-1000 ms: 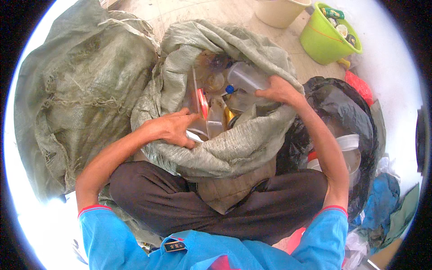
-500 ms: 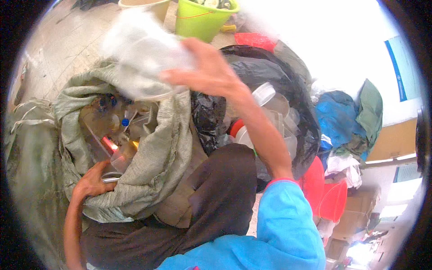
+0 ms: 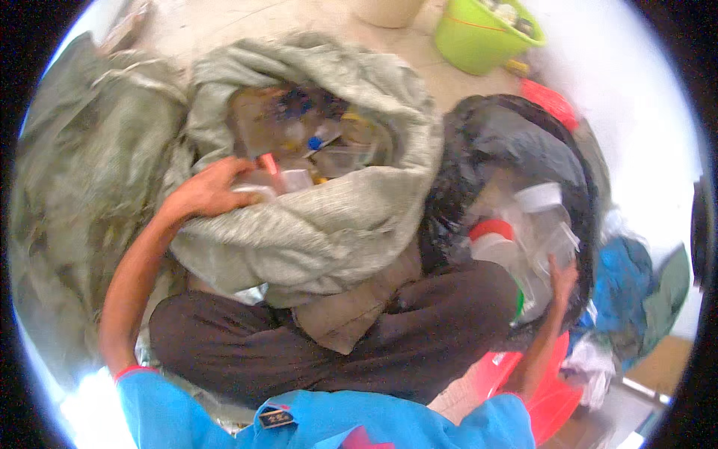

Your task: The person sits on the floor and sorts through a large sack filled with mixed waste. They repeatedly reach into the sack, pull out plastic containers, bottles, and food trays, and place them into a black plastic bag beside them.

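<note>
An open grey-green woven sack (image 3: pixel 336 217) stands before my crossed legs, filled with mixed plastic pieces, among them a blue cap (image 3: pixel 315 143). At its left rim my left hand (image 3: pixel 213 188) is closed on a clear plastic container (image 3: pixel 258 191), whose lower part the sack hides. To the right, my right hand (image 3: pixel 562 278) reaches into a black plastic bag (image 3: pixel 493 142) and grips a clear plastic tub (image 3: pixel 561 243), its fingers partly hidden. Beside that tub lie a clear jar with a white lid (image 3: pixel 538 198) and another with a red lid (image 3: pixel 492 230).
Another full woven sack (image 3: pixel 82 194) leans at the left. Beyond stand a lime-green bucket (image 3: pixel 479 37) with things in it and a beige bucket (image 3: pixel 389 9). A red plastic basin (image 3: pixel 546 396) is near my right arm, with blue cloth-like material (image 3: pixel 624 280) farther right.
My right hand has left the sack, where it held a blurred clear plastic piece, and is now in the black bag. The view has swung left. My left hand remains at the sack's rim.
</note>
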### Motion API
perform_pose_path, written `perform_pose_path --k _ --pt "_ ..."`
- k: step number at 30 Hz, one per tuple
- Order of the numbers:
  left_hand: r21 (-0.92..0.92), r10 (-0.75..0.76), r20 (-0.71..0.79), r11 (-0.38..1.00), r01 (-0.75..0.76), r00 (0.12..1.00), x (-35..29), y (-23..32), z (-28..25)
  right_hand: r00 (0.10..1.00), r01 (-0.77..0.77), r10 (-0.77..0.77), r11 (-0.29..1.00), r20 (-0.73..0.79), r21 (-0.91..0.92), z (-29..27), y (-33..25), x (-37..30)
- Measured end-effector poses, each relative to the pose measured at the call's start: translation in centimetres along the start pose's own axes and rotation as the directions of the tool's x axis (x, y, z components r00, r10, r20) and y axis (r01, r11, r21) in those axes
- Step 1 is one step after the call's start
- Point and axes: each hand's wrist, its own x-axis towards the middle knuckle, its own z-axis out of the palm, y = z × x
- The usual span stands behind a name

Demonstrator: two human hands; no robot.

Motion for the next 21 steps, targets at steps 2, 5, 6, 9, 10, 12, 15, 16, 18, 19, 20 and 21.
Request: perform_pose_path --k 2,5,6,9,10,12,15,16,18,19,20,21 --pt "-0.002 -0.052 -0.017 0.999 0.052 0.998 0.0 0.4 -0.3 0.984 0.094 -0.131 0.956 -0.117 -0.277 -2.3 -4.7 0.4" --pt "0.032 -0.021 -0.039 0.999 0.023 0.999 0.0 1.1 -0.1 0.881 0.455 -0.455 0.743 -0.128 0.49 -6.6 -16.6 -0.7" --pt "0.049 0.009 -0.036 0.999 -0.007 0.999 0.0 1.2 0.0 0.818 0.446 -0.574 0.583 -0.044 0.68 -7.8 -21.2 -2.3" --pt "0.135 0.043 -0.033 0.99 -0.038 0.999 0.0 1.5 0.8 0.448 0.561 -0.894 0.29 0.011 0.775 -7.8 -36.3 -7.3" --pt "0.122 0.044 -0.039 0.992 -0.039 0.998 0.3 1.2 1.2 0.282 0.604 -0.959 0.168 -0.013 0.779 -6.2 -41.3 -9.0" --pt "0.125 0.021 -0.048 0.992 -0.015 0.999 0.0 1.1 1.8 0.062 0.569 -0.96 0.26 0.274 0.781 -3.1 -49.6 -11.7" --pt "0.134 -0.021 -0.04 0.991 0.026 0.999 -0.1 0.6 2.8 -0.109 0.768 -0.705 0.387 0.701 0.509 1.4 -55.9 -16.0" --pt "0.135 -0.027 -0.047 0.99 0.033 0.999 -0.1 0.3 3.0 -0.151 0.7 -0.704 0.419 0.694 0.579 2.6 -56.5 -16.4" --pt "0.116 0.003 -0.066 0.993 0.004 0.998 -0.3 0.0 3.3 -0.199 0.572 -0.678 0.506 0.707 0.646 4.4 -56.9 -17.6" --pt "0.107 0.025 -0.072 0.994 -0.017 0.997 -0.2 -0.2 3.5 -0.239 0.535 -0.794 0.373 0.56 0.758 4.9 -56.5 -18.0" --pt "0.099 0.049 -0.074 0.994 -0.041 0.996 -0.1 -0.4 3.5 -0.284 0.506 -0.8 0.344 0.529 0.791 5.2 -56.2 -18.1" --pt "0.092 0.055 -0.059 0.995 -0.049 0.997 0.2 -0.6 3.6 -0.31 0.5 -0.787 0.342 0.533 0.796 5.3 -55.8 -18.1"
